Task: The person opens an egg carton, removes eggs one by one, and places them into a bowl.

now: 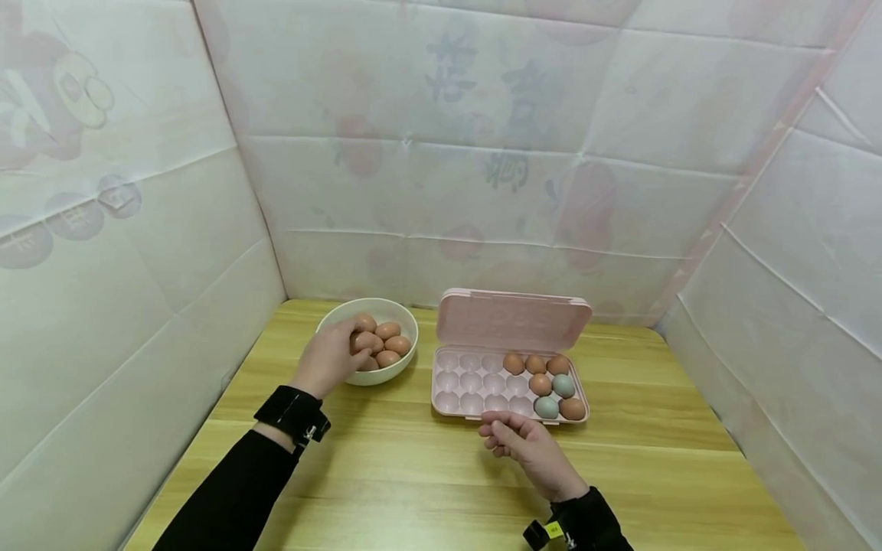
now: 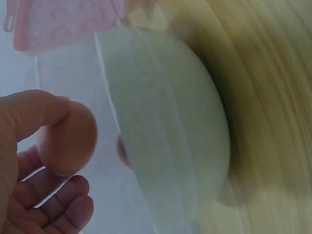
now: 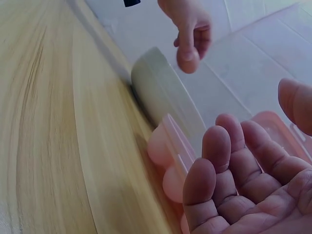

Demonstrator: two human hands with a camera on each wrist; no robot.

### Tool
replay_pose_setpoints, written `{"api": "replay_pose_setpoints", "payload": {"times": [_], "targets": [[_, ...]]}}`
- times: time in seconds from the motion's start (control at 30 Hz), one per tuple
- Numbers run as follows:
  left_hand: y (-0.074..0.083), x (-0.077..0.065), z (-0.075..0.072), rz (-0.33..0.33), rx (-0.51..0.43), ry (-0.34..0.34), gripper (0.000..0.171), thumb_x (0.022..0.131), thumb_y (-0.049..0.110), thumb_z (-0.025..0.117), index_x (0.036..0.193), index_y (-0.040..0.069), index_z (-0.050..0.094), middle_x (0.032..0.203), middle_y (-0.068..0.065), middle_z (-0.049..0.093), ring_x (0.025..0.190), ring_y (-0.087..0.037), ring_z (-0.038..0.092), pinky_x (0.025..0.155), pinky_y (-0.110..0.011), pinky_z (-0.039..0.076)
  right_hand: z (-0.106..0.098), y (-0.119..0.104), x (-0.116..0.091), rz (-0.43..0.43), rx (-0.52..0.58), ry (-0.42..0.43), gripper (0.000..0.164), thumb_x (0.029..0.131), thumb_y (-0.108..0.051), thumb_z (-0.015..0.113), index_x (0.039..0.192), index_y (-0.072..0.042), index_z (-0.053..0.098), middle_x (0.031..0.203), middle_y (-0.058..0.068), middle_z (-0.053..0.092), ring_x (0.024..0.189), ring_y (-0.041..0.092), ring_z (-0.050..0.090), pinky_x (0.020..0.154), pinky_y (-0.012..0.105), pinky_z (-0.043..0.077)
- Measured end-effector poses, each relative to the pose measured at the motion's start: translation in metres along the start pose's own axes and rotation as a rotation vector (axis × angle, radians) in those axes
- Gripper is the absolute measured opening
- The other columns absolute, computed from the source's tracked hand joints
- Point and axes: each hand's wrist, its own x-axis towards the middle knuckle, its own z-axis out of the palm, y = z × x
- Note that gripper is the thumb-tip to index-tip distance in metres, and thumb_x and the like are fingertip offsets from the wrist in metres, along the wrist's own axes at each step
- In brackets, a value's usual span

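My left hand (image 1: 325, 360) pinches a brown egg (image 2: 73, 139) between thumb and fingers, just above the white bowl (image 2: 170, 126). Several more brown eggs (image 1: 397, 346) lie inside that bowl. Near the front edge of the pink egg carton (image 1: 436, 392), my right hand (image 1: 534, 453) hovers with relaxed, slightly bent fingers and holds nothing. The carton's lid (image 1: 513, 321) stands raised at the back. Brown eggs (image 1: 572, 409) and two pale blue-green eggs (image 1: 547, 407) sit in its right-hand cups, while the cups at its left are bare.
Bowl and carton stand side by side on a wooden table (image 1: 386, 474), the bowl to the left. White printed sheets (image 1: 441, 191) enclose the table at the back and on both sides. Black bands (image 1: 292, 413) wrap the wrists.
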Motion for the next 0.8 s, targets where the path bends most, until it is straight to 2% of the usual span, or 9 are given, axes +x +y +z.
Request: {"api": "replay_pose_setpoints", "payload": {"times": [0.07,0.3,0.37,0.43,0.53,0.6,0.67,0.77,0.8], "targets": [[-0.004,0.003,0.002,-0.026,-0.026,-0.028,0.039,0.092,0.015,0.083,0.127,0.004,0.071,0.115,-0.017,0.076,0.099,-0.031,0.071,0.09,-0.051,0.06,-0.001,0.0,0.0,0.0,0.0,0.005,0.054,0.114,-0.028,0.053,0.15,0.012,0.048,0.123,-0.001,0.073,0.104,0.007,0.067,0.092,0.025,0.057],[-0.005,0.01,0.009,-0.137,-0.295,-0.162,0.029,0.091,0.008,0.082,0.116,0.002,0.071,0.112,-0.018,0.075,0.094,-0.022,0.067,0.079,-0.033,0.057,-0.004,0.0,-0.001,0.015,0.006,0.018,0.053,0.114,-0.03,0.054,0.15,0.009,0.05,0.124,-0.001,0.074,0.104,0.007,0.067,0.092,0.025,0.056],[-0.005,0.011,0.01,-0.219,-0.472,-0.215,0.019,0.099,0.005,0.069,0.116,-0.001,0.067,0.119,-0.018,0.074,0.096,-0.018,0.065,0.078,-0.028,0.056,-0.005,-0.001,-0.001,0.02,0.008,0.019,0.053,0.114,-0.031,0.054,0.15,0.008,0.05,0.124,-0.001,0.074,0.104,0.007,0.068,0.092,0.026,0.056],[-0.003,0.013,0.01,-0.348,-0.812,-0.271,0.014,0.105,0.002,0.052,0.114,-0.001,0.062,0.129,-0.015,0.071,0.099,-0.016,0.063,0.079,-0.025,0.053,-0.005,-0.001,-0.001,0.022,0.012,0.02,0.053,0.114,-0.03,0.054,0.15,0.007,0.05,0.124,-0.002,0.074,0.104,0.007,0.068,0.093,0.026,0.056],[0.001,0.016,0.008,-0.565,-1.347,-0.295,0.026,0.107,-0.001,0.029,0.11,0.003,0.054,0.133,-0.01,0.069,0.101,-0.017,0.059,0.083,-0.028,0.048,-0.006,-0.001,-0.002,0.02,0.02,0.022,0.052,0.114,-0.03,0.054,0.15,0.007,0.051,0.124,-0.002,0.074,0.105,0.007,0.068,0.093,0.026,0.056],[0.004,0.017,0.007,-0.661,-1.574,-0.287,0.027,0.107,-0.002,0.024,0.107,0.007,0.05,0.134,-0.008,0.069,0.104,-0.019,0.058,0.085,-0.031,0.047,-0.007,-0.002,-0.002,0.019,0.024,0.024,0.051,0.114,-0.029,0.054,0.15,0.007,0.051,0.123,-0.002,0.074,0.105,0.007,0.068,0.093,0.026,0.056],[0.005,0.017,0.005,-0.688,-1.648,-0.292,0.029,0.107,-0.003,0.022,0.107,0.009,0.048,0.139,-0.008,0.067,0.112,-0.02,0.06,0.089,-0.032,0.05,-0.007,-0.002,-0.002,0.02,0.026,0.027,0.052,0.114,-0.029,0.055,0.15,0.008,0.051,0.122,-0.003,0.074,0.105,0.007,0.068,0.093,0.026,0.056],[0.006,0.016,0.005,-0.677,-1.64,-0.29,0.029,0.106,-0.004,0.022,0.111,0.009,0.047,0.155,-0.014,0.058,0.131,-0.027,0.057,0.097,-0.033,0.052,-0.006,-0.002,-0.002,0.024,0.026,0.034,0.052,0.113,-0.03,0.055,0.149,0.008,0.051,0.121,-0.004,0.074,0.104,0.008,0.068,0.093,0.026,0.056],[0.006,0.015,0.006,-0.586,-1.493,-0.305,0.028,0.105,-0.004,0.026,0.112,0.007,0.051,0.155,-0.016,0.058,0.13,-0.028,0.059,0.095,-0.029,0.053,-0.006,-0.003,-0.002,0.026,0.027,0.037,0.052,0.113,-0.03,0.056,0.149,0.008,0.051,0.12,-0.004,0.074,0.104,0.008,0.068,0.093,0.026,0.056]]}}
